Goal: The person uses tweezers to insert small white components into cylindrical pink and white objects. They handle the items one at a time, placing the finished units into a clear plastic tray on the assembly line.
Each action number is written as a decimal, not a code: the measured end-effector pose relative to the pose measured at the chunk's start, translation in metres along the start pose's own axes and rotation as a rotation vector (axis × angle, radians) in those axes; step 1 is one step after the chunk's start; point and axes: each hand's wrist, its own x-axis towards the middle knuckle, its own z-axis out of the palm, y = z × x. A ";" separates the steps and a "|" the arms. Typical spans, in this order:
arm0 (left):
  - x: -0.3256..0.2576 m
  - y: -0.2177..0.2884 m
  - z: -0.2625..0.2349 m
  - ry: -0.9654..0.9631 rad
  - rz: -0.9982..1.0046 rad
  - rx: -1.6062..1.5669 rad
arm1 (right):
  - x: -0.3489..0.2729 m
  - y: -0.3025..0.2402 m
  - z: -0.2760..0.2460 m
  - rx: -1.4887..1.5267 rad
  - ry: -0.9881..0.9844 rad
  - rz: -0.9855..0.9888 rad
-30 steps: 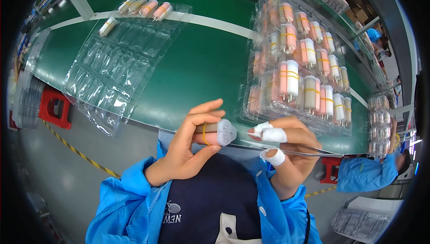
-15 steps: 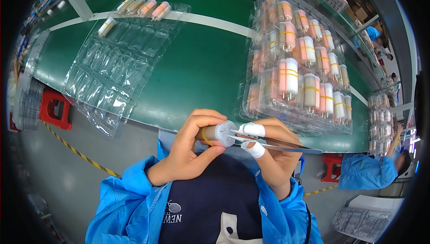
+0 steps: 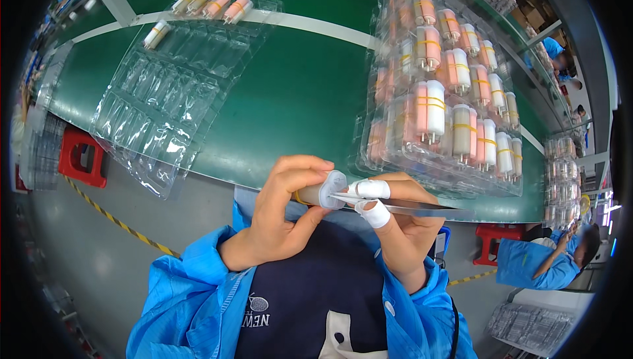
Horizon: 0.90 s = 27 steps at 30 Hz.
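Note:
My left hand (image 3: 280, 210) is closed around a grey-brown cylinder with a translucent white cap (image 3: 333, 189) and a yellow band, held sideways with the cap facing right. In my right hand (image 3: 402, 217), white tape wraps the thumb and forefinger, which pinch a pair of metal tweezers (image 3: 428, 210). The tweezers' tips meet the cap face, close together; their long tail points right past my palm. Both hands are just off the near edge of the green table (image 3: 297, 95). Whether the tips grip any small part of the cap, I cannot tell.
At the right stand stacked clear trays (image 3: 455, 174) of pink, white and grey banded cylinders (image 3: 430, 110). A mostly unfilled clear tray (image 3: 158, 102) overhangs the table edge at left, with several cylinders (image 3: 216, 5) at its far end. A red stool (image 3: 82, 159) and a co-worker (image 3: 537, 260) are beyond.
The tweezers' tips, spread apart before, are now close together at the cap. Both hands shift slightly, and the cylinder tilts a little. The co-worker at right has lowered an arm.

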 end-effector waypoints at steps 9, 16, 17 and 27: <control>0.000 -0.001 0.001 0.012 0.016 0.005 | -0.005 0.010 0.000 0.044 0.025 -0.058; -0.001 -0.003 0.000 -0.016 0.048 0.048 | -0.003 0.013 0.001 0.054 0.048 -0.056; 0.000 -0.004 -0.001 -0.021 0.058 0.058 | -0.003 0.014 0.001 0.053 0.053 -0.056; 0.000 -0.003 -0.001 -0.019 0.061 0.044 | -0.002 0.012 0.001 0.022 0.043 -0.085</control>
